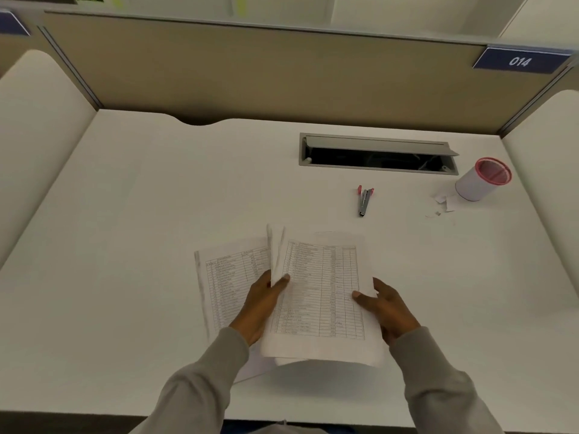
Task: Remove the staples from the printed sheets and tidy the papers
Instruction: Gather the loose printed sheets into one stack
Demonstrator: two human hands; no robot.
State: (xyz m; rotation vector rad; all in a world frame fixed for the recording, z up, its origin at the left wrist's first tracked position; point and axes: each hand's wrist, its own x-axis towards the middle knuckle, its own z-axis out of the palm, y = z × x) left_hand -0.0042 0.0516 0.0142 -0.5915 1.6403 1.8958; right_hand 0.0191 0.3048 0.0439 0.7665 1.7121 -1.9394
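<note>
I hold a bundle of printed sheets (319,296) with tables on them, lifted above the white desk (125,245) near its front edge. My left hand (260,305) grips the bundle's left edge, thumb on top. My right hand (388,311) grips the right edge. The top pages curl upward at the far left corner. Another printed sheet (225,277) lies flat on the desk, partly under my left hand and the bundle. A grey and red staple remover (364,200) lies on the desk beyond the papers.
A white pen cup with a pink mesh rim (482,180) stands at the right, with small paper scraps (441,203) beside it. An open cable slot (376,156) is set in the desk's far side. Partition walls enclose the desk.
</note>
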